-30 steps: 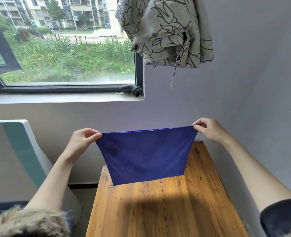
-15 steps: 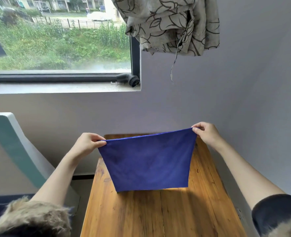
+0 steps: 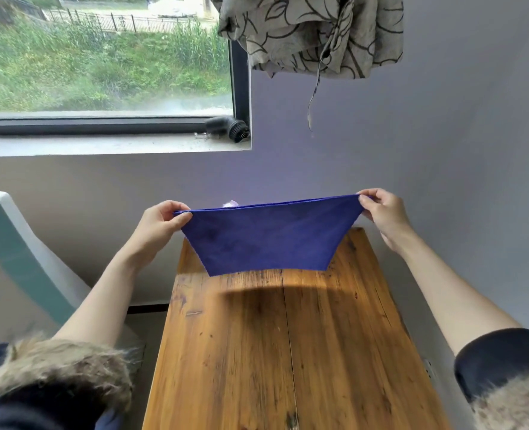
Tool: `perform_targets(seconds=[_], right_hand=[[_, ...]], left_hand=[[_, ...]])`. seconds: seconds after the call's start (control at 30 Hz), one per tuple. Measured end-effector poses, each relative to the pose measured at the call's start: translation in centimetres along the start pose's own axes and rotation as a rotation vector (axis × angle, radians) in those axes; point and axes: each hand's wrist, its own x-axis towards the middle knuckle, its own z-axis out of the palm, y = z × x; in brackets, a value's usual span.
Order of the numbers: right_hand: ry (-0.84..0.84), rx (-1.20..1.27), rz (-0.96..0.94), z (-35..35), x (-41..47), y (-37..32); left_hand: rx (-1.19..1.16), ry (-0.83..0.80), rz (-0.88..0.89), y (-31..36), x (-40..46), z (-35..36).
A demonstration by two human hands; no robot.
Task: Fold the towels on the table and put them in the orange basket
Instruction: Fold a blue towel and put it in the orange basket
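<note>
Head-cam view, looking fwd and down along two bare forearms. A person holds a blue towel stretched out in the air betw both hands. Left hand pinches the towel's upper left corner betw thumb and curled fingers; right hand pinches the upper right corner the same way. Top edge runs taut and nearly straight from hand to hand, slightly higher on the right-hand side. Towel hangs down from that edge, narrowing toward its bottom hem, which sits just above or at the far part of a wooden table; can't tell if the hem touches the wood. A dark shadow lies on the tabletop just below the hem, nearer the person. A small pale bit of something peeks over the towel's top edge nearer the left hand; too small to identify. Table extends from under the hands back toward the person, betw the two forearms. Dark sleeves w/ fur trim show at the bottom corners. Beyond the left hand, a window w/ greenery outside and a small black brush-like object on the sill. Above and beyond the right hand, a bunched patterned curtain hangs against a grey wall. Left of the left arm, a white and teal curved object.
</note>
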Motion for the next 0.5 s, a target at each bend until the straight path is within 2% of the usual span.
perform_targets(seconds=[0.17,0.33,0.5], right_hand=[[-0.175,-0.044,0.148,-1.6,-4.4,4.5],[-0.296,-0.325,0.333,-2.9,-9.7,12.7],[-0.401,-0.408,0.576,-3.6,-14.6,18.4]], left_hand=[[0.075,-0.122,-0.122,-4.5,-4.0,0.7],[0.199,-0.322,-0.405,-11.4,-9.0,2.8],[0.184,-0.461,-0.635,-15.9,-14.4,4.8]])
